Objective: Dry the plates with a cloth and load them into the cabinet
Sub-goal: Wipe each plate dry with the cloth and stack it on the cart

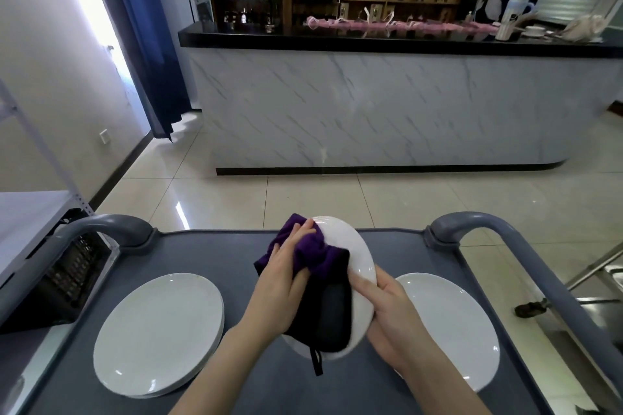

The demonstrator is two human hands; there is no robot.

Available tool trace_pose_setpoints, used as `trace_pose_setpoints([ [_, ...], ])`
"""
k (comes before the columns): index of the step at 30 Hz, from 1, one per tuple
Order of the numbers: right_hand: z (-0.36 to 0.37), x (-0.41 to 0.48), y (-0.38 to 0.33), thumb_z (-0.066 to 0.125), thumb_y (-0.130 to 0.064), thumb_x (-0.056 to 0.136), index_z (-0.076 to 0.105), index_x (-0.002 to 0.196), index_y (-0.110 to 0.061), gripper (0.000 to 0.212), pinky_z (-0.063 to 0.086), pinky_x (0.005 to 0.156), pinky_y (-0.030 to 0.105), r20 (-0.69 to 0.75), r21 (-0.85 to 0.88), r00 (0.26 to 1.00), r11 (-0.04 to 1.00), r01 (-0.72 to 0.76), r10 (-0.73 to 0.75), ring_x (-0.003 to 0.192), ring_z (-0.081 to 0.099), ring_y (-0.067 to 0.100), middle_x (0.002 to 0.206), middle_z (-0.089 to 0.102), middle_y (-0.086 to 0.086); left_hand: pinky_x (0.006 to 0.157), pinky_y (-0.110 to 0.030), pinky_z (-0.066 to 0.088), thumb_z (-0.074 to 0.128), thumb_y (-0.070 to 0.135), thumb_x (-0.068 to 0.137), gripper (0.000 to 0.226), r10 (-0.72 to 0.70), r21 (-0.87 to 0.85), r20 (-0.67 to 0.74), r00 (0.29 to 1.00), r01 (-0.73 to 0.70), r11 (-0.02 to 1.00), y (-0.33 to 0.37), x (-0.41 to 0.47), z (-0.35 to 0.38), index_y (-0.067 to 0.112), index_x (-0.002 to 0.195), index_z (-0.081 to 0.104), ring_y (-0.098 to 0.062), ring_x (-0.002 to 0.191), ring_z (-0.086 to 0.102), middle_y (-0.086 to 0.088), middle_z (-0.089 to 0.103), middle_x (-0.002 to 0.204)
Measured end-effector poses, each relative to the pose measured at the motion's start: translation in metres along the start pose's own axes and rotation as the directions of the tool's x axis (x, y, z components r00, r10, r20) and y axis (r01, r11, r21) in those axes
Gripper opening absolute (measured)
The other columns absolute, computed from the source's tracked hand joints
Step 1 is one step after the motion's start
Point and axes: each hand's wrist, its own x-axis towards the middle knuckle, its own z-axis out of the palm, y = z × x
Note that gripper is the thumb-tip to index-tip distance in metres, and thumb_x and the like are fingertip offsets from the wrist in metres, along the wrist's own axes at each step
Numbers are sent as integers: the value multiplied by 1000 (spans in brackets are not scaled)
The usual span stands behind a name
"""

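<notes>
One round white ceramic plate (350,246) stands tilted on edge between both hands over the grey worktop (209,253) — the left hand (283,276) grips a bunched purple cloth (313,249) against its face, the right hand (387,310) clasps its near rim. The cloth hides much of that face.

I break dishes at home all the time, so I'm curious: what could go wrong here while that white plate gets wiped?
1. The held plate is tilted on edge above the cart, gripped at its lower rim by the right hand. The left hand, pressing the purple cloth against it, could push it loose.
2. If it fell, it might strike the stack of plates or the single plate lying either side.
</notes>
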Motion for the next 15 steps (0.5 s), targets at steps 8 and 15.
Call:
trace_pose_setpoints([
  [8,-3,6,-16,66,-20,81,72,109,-6,32,59,74,31,-110,124,994,992,35,-21,103,71,29,115,72,18,75,-7,44,46,51,88,38,-332,-266,-144,932,287,920,-12,-41,7,73,118,40,13,101,59,37,64,106],
  [15,12,12,-4,56,-12,95,67,118,-6,26,60,79,36,-163,142,987,989,28,-5,105,70,31,113,73,17,121,-45,25,50,12,95,71,-107,-182,-48,993,96,978,13,-53,31,62,141,29,-4,145,28,32,36,149],
])
